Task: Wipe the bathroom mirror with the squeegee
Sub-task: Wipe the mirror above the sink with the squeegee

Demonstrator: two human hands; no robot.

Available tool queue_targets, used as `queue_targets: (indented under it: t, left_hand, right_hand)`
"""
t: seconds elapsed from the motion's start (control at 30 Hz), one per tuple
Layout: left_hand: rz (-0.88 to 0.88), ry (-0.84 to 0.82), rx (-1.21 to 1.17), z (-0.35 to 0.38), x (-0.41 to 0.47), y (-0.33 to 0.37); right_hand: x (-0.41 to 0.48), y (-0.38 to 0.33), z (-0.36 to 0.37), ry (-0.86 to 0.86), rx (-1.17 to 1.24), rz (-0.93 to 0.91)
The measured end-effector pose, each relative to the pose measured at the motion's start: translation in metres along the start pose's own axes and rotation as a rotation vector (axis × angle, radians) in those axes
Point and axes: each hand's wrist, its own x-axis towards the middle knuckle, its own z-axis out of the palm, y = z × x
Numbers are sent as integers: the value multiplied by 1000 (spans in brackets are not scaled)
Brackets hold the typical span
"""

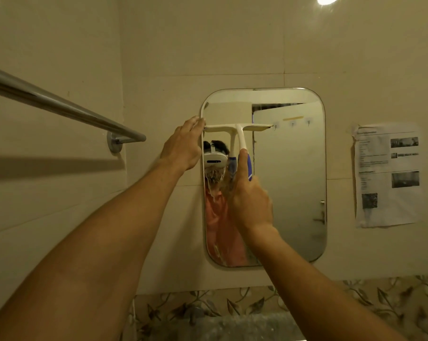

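1. White plastic, T-shaped, with a blue grip: the squeegee (237,129) lies with its blade level across the upper left of the rounded rectangular wall mirror (294,180), toward 11 o'clock on the glass.
2. The right hand (249,200) wraps the handle from below, at 6 o'clock of the blade, likely so it can pull straight down.
3. The left hand (183,146), fingers straight, touches the mirror's edge at 10 o'clock by the blade's end (probably steadying it).
4. A chrome towel bar (60,102) sits at 9 o'clock of the mirror, a printed paper sheet (387,175) at 3 o'clock.
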Motion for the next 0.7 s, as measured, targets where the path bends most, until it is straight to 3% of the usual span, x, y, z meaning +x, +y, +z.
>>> queue_targets:
  t: [0.4, 0.7]
  left_hand:
    - [25, -32, 282, -3, 8, 3]
    - [42, -62, 339, -5, 6, 13]
  right_hand:
    - [-37, 10, 18, -44, -33, 15]
    - [-69, 20, 27, -110, -68, 17]
